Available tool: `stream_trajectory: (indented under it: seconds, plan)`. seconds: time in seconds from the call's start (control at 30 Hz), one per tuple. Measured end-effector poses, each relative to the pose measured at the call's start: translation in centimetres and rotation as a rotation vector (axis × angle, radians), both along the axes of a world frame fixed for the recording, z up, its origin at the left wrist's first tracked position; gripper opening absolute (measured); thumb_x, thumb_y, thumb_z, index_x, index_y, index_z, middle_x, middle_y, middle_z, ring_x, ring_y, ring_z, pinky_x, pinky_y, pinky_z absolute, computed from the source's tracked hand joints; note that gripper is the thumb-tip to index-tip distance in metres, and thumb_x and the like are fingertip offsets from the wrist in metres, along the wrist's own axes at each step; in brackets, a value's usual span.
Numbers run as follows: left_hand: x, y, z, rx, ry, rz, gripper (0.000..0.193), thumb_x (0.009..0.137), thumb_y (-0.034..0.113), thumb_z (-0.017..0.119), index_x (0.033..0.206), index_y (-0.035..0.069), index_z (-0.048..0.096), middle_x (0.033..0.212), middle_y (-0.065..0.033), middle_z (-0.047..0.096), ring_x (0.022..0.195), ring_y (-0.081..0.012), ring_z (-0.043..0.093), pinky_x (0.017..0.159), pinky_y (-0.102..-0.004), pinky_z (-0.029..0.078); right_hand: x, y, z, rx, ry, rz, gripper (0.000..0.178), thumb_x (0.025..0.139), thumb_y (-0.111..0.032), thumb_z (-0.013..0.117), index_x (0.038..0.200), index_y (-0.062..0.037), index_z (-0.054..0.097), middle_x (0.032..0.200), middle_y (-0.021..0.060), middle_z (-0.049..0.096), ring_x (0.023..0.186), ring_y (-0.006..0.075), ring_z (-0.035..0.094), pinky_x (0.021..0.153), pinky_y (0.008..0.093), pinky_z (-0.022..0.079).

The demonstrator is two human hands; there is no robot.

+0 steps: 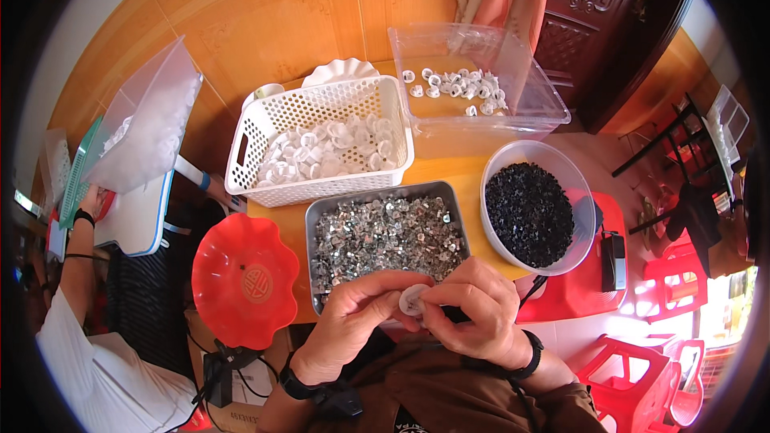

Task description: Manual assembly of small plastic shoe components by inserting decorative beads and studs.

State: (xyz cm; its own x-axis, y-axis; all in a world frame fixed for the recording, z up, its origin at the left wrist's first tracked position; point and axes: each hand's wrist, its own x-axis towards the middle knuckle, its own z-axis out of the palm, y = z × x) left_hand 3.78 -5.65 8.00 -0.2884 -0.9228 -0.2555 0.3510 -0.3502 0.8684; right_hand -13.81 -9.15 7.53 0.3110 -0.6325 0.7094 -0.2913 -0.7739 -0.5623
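My left hand (357, 313) pinches a small round white plastic cap (411, 300) between thumb and fingers, above the near edge of a metal tray (310, 252). At the cap's right side, my right hand (477, 309) presses its thumb and index finger together against it; whatever sits between those fingertips is too small to make out. Many small shiny metal parts (385, 232) fill the tray. Behind it, a white perforated basket (337, 186) holds loose white plastic parts (321, 148). To the right, a clear round tub (583, 216) contains small black parts (529, 216).
A clear plastic box (481, 122) with white caps (473, 84) stands at the back right. Left of the tray lies a red scalloped plate (241, 273). A co-worker's arm (76, 273) reaches toward a white table at far left. Red stools (626, 369) stand at right.
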Motion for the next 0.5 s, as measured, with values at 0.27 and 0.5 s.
stream_trajectory:
  seconds: [0.27,0.5]
  plan:
    - [0.20,-0.05,-0.23,0.004,-0.010,-0.087,0.029,0.092,0.011,0.053,0.116,-0.004,0.056,0.104,-0.0122,0.062,0.080,-0.0164,0.061,0.070,-0.0279,0.052,-0.43,-0.27,-0.44,0.031,-0.032,0.087,0.024,0.060,0.002,0.073,0.081,-0.0061,0.063,0.072,0.0044,0.057,0.056,0.0188,0.055,0.047,0.0287,0.045]
    - [0.01,-0.03,-0.11,0.079,0.013,-0.085,0.033,0.091,0.008,0.053,0.122,-0.004,0.052,0.106,-0.0116,0.061,0.080,-0.0165,0.061,0.074,-0.0271,0.051,-0.48,0.05,-0.33,-0.095,0.115,-0.039,0.025,0.060,0.000,0.073,0.083,-0.0056,0.063,0.072,0.0040,0.056,0.057,0.0189,0.055,0.047,0.0283,0.045]
